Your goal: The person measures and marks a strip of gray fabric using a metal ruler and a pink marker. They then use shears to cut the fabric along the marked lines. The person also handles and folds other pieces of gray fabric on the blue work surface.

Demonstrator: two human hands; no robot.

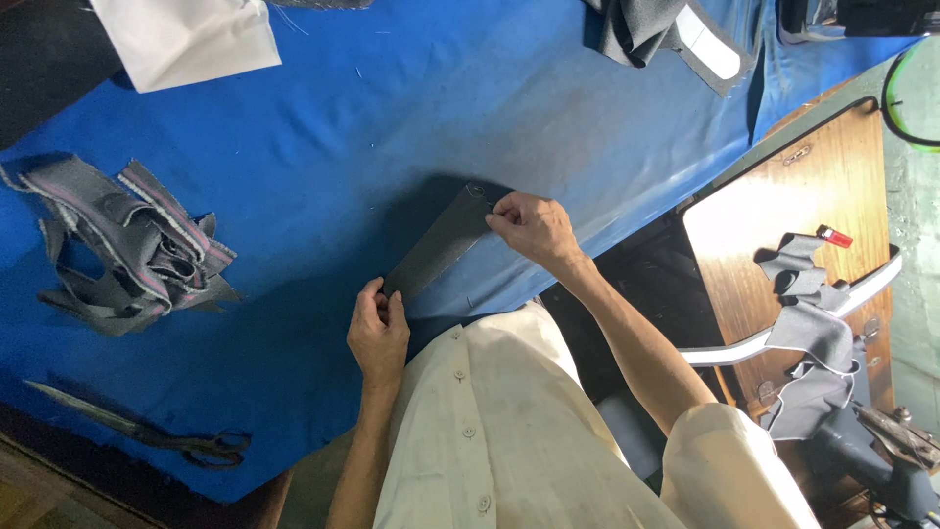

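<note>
At the middle of the frame both hands hold a dark grey strip (439,245) flat on the blue bench (343,127). The left hand (378,331) pinches the strip's lower end, fingers closed on it. The right hand (532,227) pinches the upper end, fingertips shut on the edge. A heap of grey scraps (132,250) lies at left, scissors (147,429) at lower left, white cloth (186,37) at upper left.

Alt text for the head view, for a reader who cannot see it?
Two bare hands, left hand and right hand, hold the ends of a dark grey fabric strip on a blue cloth-covered table. Grey fabric scraps and scissors lie nearby.
</note>
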